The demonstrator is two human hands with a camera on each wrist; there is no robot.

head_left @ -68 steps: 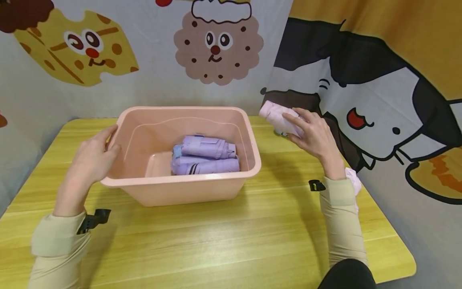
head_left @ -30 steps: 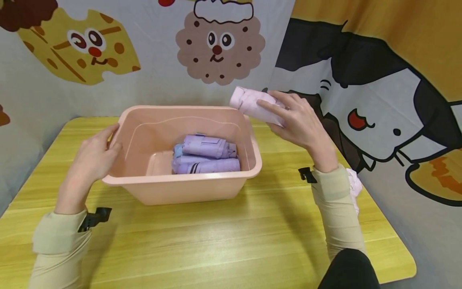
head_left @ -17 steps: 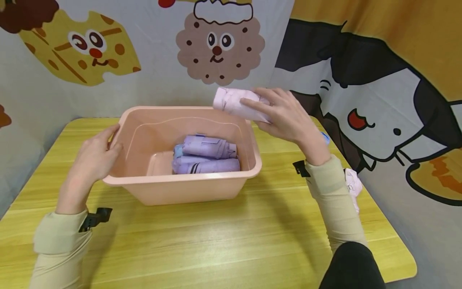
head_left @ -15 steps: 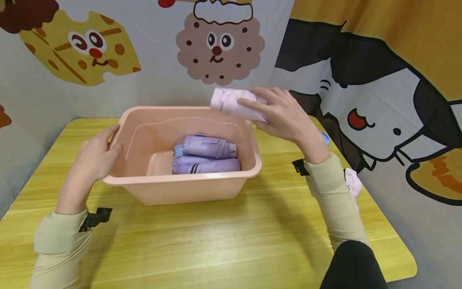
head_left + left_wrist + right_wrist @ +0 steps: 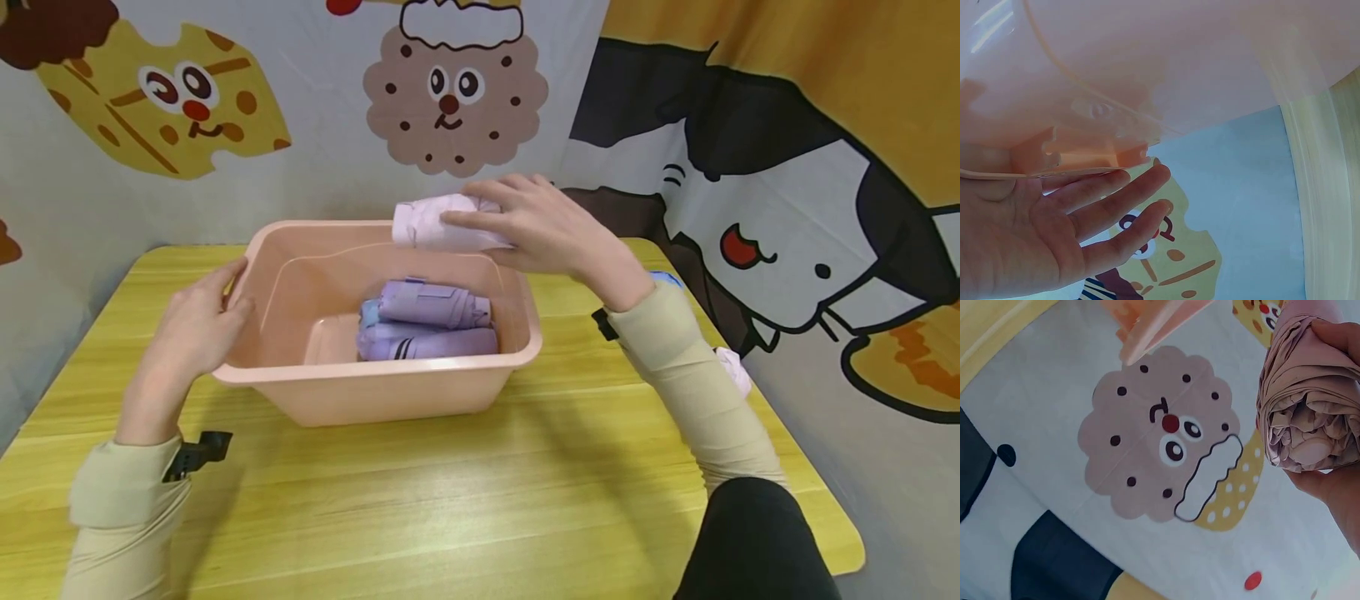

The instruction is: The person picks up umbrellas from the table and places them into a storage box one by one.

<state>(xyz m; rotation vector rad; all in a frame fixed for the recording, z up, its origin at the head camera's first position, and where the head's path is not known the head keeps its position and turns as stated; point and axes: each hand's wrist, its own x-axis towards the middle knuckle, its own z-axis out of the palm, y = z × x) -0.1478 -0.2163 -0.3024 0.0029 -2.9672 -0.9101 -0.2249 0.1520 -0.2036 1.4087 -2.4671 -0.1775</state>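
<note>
A pale pink folded umbrella [image 5: 438, 223] is in my right hand [image 5: 536, 225], fingers on top and thumb below, above the back right of a pink plastic bin [image 5: 375, 396]. In the right wrist view the end of this umbrella [image 5: 1307, 434] shows gathered, rolled cloth. My left hand [image 5: 191, 321] holds the bin's left rim, thumb over the inner side. In the left wrist view the fingers of that hand [image 5: 1113, 215] extend along the outside, under the rim. Inside the bin lie purple folded umbrellas [image 5: 431, 305], stacked at the right, with a bluish one [image 5: 369, 312] partly hidden behind them.
The bin stands on a yellow wood-grain table [image 5: 420, 500]. Beyond my right forearm, a pale pink bundle [image 5: 733, 371] and a blue thing [image 5: 665, 279] lie near the table's right edge, both partly covered. A cartoon-printed curtain [image 5: 315, 183] hangs behind.
My right hand has carried the pale pink umbrella leftward, from beside the bin to over its back right part. A blue thing has come into sight behind that arm. The left hand stays put.
</note>
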